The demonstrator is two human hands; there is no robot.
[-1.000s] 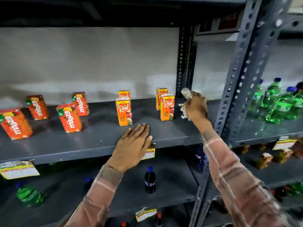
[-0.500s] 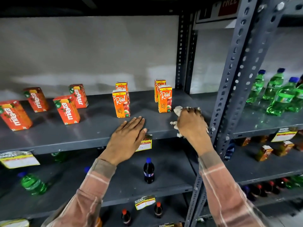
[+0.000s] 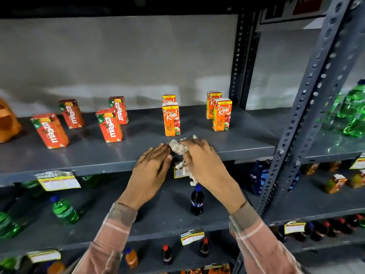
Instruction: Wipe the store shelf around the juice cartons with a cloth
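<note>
A grey metal shelf (image 3: 243,143) carries orange Real apple cartons (image 3: 171,120) in the middle and right (image 3: 221,115), with red Maaza cartons (image 3: 109,126) to the left. My right hand (image 3: 201,161) is closed on a crumpled whitish cloth (image 3: 178,148) at the shelf's front edge, just in front of the middle Real carton. Part of the cloth hangs below the edge. My left hand (image 3: 152,167) lies flat, fingers together, on the front edge, touching the cloth's left side.
A perforated grey upright (image 3: 308,99) stands to the right, with green bottles (image 3: 353,113) beyond it. Price tags (image 3: 59,179) hang from the shelf lip. A dark cola bottle (image 3: 197,200) and green bottles (image 3: 64,210) stand on the shelf below.
My right hand has swept the cloth from beside the right-hand Real cartons forward and left along the front edge, up against my left hand. The left hand stayed put.
</note>
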